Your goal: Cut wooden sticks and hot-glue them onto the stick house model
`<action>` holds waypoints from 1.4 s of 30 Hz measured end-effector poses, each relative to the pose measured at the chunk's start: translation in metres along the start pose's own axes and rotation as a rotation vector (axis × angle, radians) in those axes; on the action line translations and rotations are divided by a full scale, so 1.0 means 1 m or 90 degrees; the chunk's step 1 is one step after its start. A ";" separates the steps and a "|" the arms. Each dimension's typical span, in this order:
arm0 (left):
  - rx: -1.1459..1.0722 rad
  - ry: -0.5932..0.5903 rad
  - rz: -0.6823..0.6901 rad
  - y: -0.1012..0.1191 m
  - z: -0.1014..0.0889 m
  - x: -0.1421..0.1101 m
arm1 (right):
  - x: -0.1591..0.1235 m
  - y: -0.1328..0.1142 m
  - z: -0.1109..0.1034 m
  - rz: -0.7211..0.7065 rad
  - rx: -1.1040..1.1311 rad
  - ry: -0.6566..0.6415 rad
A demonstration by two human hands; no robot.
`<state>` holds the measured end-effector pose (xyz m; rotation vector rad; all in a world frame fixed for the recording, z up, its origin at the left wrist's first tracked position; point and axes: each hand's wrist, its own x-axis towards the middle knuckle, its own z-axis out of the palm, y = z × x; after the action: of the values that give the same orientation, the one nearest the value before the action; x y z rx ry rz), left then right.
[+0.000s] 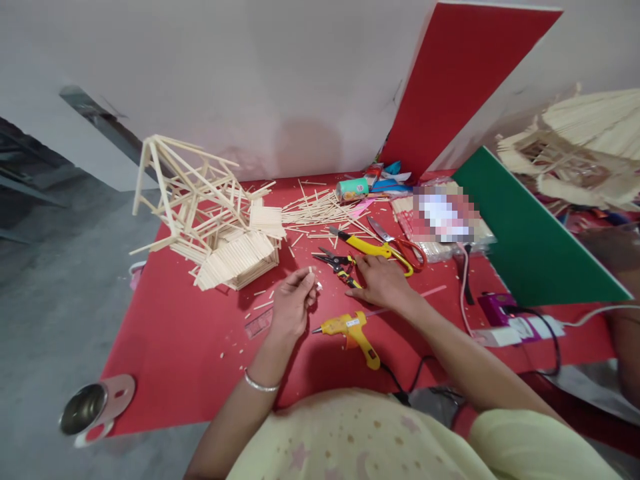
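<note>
My left hand (pixel 293 303) is closed in a pinch, with a short piece of wooden stick (pixel 311 270) showing at its fingertips. My right hand (pixel 383 283) rests palm down with its fingers apart, touching the handles of the black and yellow pliers (pixel 341 272). Just beyond its fingers lies a yellow-handled cutter (pixel 367 247). Scissors (pixel 406 252) with red and yellow handles are beside it. Between my forearms a yellow glue gun (pixel 354 328) lies on its side, nozzle to the left. A stick-built wooden model (pixel 235 257) stands beyond my left hand.
Loose wooden sticks (pixel 320 210) are heaped at the back of the red table (pixel 165 360), beside a green can (pixel 353 189). A steel mug (pixel 97 407) stands at the front left corner. To the right are a green board (pixel 540 247), a power strip (pixel 525 329) and cables.
</note>
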<state>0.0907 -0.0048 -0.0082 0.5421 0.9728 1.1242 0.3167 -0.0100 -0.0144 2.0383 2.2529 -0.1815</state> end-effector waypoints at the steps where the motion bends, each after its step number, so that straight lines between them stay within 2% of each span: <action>1: 0.002 -0.002 -0.002 0.000 0.001 0.000 | 0.000 0.002 -0.002 -0.002 0.008 0.006; 4: 0.005 -0.003 -0.002 0.000 0.004 0.000 | 0.000 0.015 -0.008 0.020 0.043 0.044; 8: 0.002 -0.005 0.004 0.002 0.007 0.001 | 0.004 0.037 -0.014 0.123 0.028 0.106; 12: -0.002 -0.013 0.001 0.001 0.008 0.002 | 0.010 0.051 -0.014 0.164 0.012 0.114; 15: 0.000 -0.011 -0.003 0.000 0.007 0.003 | 0.014 0.052 -0.010 0.162 0.008 0.115; 22: 0.005 -0.003 -0.001 0.000 0.007 0.004 | 0.029 0.036 -0.004 0.077 0.011 0.133; 34: -0.006 -0.016 -0.037 -0.004 0.006 0.008 | 0.032 0.041 -0.006 0.085 -0.017 0.086; 36: -0.006 -0.019 -0.035 -0.004 0.006 0.008 | 0.031 0.044 -0.007 0.124 -0.019 0.096; 38: -0.005 -0.020 -0.025 -0.004 0.005 0.009 | 0.031 0.053 -0.009 0.215 -0.030 0.079; 40: -0.002 -0.028 -0.012 -0.004 0.003 0.010 | 0.030 0.066 -0.011 0.309 -0.034 0.006; 42: 0.002 -0.037 -0.004 -0.004 0.001 0.011 | 0.028 0.079 -0.011 0.339 -0.022 -0.069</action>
<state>0.0946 0.0037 -0.0151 0.5705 0.9253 1.0958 0.3924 0.0268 -0.0092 2.4474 1.5674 -0.1993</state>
